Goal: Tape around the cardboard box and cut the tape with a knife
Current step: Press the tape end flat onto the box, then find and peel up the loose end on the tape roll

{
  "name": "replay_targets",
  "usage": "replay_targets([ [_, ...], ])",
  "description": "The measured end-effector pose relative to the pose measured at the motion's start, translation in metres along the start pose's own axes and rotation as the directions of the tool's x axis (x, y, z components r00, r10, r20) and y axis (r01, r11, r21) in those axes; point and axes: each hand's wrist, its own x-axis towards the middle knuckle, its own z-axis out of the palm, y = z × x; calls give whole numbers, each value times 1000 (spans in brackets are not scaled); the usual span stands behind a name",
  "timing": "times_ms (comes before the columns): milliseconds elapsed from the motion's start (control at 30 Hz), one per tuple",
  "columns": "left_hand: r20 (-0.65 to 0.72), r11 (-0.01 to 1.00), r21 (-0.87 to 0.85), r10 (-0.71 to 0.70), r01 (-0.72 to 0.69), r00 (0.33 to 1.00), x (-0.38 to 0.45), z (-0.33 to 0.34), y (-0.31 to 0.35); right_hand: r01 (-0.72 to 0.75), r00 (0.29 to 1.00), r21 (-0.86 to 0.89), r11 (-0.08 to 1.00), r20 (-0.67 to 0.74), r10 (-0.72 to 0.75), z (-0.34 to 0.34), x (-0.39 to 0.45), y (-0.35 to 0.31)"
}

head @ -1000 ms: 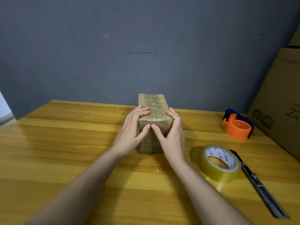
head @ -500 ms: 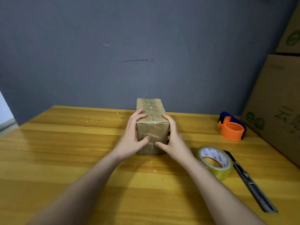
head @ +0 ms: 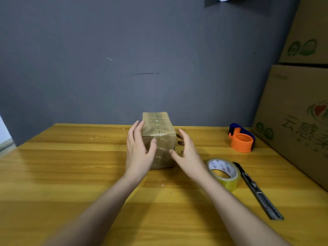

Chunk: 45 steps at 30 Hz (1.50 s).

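While the cardboard box (head: 158, 139) lies lengthwise toward the table's (head: 71, 174) far edge, left hand (head: 140, 150) touches it, right hand (head: 188, 153) hovers spread, nearer the tape roll (head: 224, 173).

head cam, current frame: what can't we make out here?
- Cardboard box: left side hidden by the left hand; far end and underside face away from the head view.
- Print on the box's near face: too blurred to read.
- Knife: too small to tell whether the blade is out.
- Tape roll: loose end not visible; near edge partly behind the right forearm.
- Right hand: contact with the box unclear.
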Motion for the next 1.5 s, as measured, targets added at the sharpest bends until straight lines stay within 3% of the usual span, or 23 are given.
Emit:
replay_targets([
  [67,-68,978,78,199,-194,978,-6,1,15,69,996,-32,997,-53,-70,-15,-6,1],
  [133,-45,907,127,409,-401,911,-14,8,30,128,983,-113,985,-115,-141,-32,-11,7],
  [233,203,766,157,593,-623,780,-26,27,53,118,946,-289,950,-259,-196,-61,-21,22],
  [300,416,681,194,594,-706,688,-36,49,64,57,912,-324,944,-368,-181,-80,-27,36],
  [400,650,613,236,477,-754,591,-55,83,75,-51,865,-231,972,-496,-73,-95,-38,58],
  [467,734,608,253,387,-753,559,-63,101,80,-71,864,-207,976,-501,-44,-95,-44,68],
  [533,727,636,258,368,-727,579,-66,113,82,-55,881,-153,987,-472,-24,-92,-46,73],
  [667,606,815,185,345,-548,717,-68,124,76,-48,867,150,988,-484,116,-91,-43,76],
  [733,496,952,57,235,-301,836,-68,123,72,-60,871,284,957,-453,189,-88,-43,74],
  [767,476,988,-89,150,-122,867,-67,122,72,-74,879,336,939,-423,221,-86,-43,73],
  [833,532,875,-429,44,224,846,-63,119,71,-101,901,417,903,-346,261,-78,-42,69],
  [900,584,721,-571,22,392,811,-62,116,71,-140,927,486,863,-241,286,-73,-42,63],
  [1033,585,614,-646,16,454,811,-57,112,66,-204,954,616,761,-51,296,-67,-43,60],
  [1100,570,589,-668,11,455,822,-56,110,68,-208,965,586,783,-7,262,-66,-44,63],
  [1267,563,560,-666,-55,492,825,-52,107,74,-104,983,512,853,-78,166,-64,-48,59],
  [1433,615,420,-622,-261,661,744,-47,108,75,-24,984,424,905,-149,95,-61,-51,55],
  [1500,639,396,-603,-280,693,716,-46,107,78,0,980,368,930,-183,72,-60,-51,57],
])
